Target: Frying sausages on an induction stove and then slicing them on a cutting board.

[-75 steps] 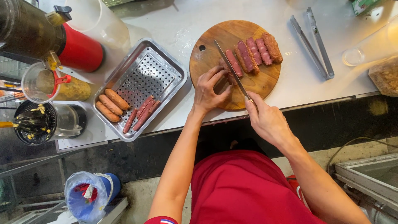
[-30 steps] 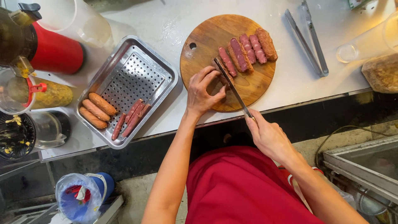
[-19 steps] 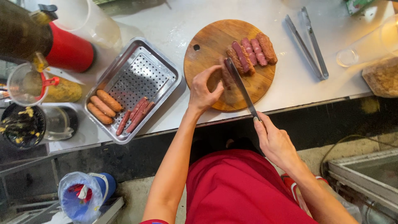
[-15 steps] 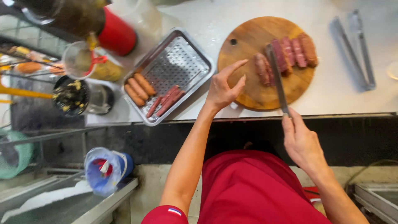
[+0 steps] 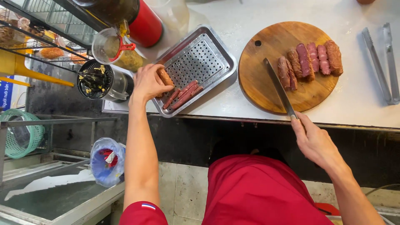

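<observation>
My left hand (image 5: 146, 83) reaches into the near left corner of a perforated metal tray (image 5: 204, 48) and closes around a whole sausage (image 5: 165, 76). Beside it in the tray lie several thin sausage strips (image 5: 183, 93). My right hand (image 5: 315, 140) grips the handle of a long knife (image 5: 278, 87), whose blade lies flat across the round wooden cutting board (image 5: 266, 62). Several split sausages (image 5: 310, 59) lie in a row on the board's right half.
Metal tongs (image 5: 380, 58) rest on the white counter at the right. A red canister (image 5: 146, 26), a glass jug (image 5: 109, 46) and a dark pot (image 5: 96, 80) stand left of the tray. A green basket (image 5: 25, 135) and a plastic bag (image 5: 106, 160) sit lower down at the left.
My left hand left the cutting board and moved left to the tray, taking hold of a sausage. The knife stopped cutting and now rests on the board.
</observation>
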